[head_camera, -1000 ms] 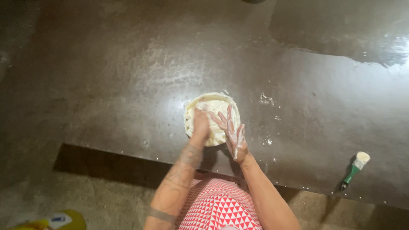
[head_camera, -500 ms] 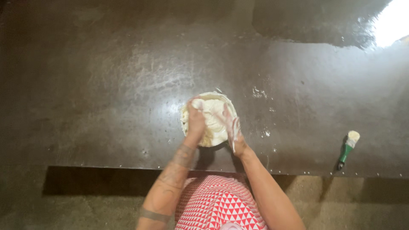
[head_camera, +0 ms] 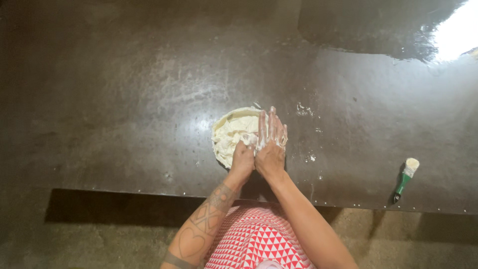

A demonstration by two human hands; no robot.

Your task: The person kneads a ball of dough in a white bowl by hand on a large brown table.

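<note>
A pale, round mass of dough (head_camera: 234, 135) lies on a dark metal table (head_camera: 124, 99), a little right of the table's middle and toward the near edge, which runs across the lower part of the view with a row of small rivets along it. The left hand (head_camera: 242, 160) is clenched into a fist and presses down on the near side of the dough. The right hand (head_camera: 271, 144) lies open and flat, fingers (head_camera: 272, 122) stretched away from the body, over the dough's right edge; it grasps nothing, and its skin is smeared with dough. The two hands touch side by side. Small white scraps (head_camera: 302, 109) dot the table just right of the dough. Wide bare room lies to the left and on the far side of the dough; a wet, shining patch (head_camera: 378, 30) covers the far right corner area. A brush (head_camera: 406, 177) with a green handle and pale bristles rests well apart to the right, close to the near edge, bristles pointing away. Below the edge stand the person's red-and-white triangle-patterned garment (head_camera: 254, 239) and a rough floor (head_camera: 99, 244). The left forearm (head_camera: 204, 224) bears dark tattooed figures.
</note>
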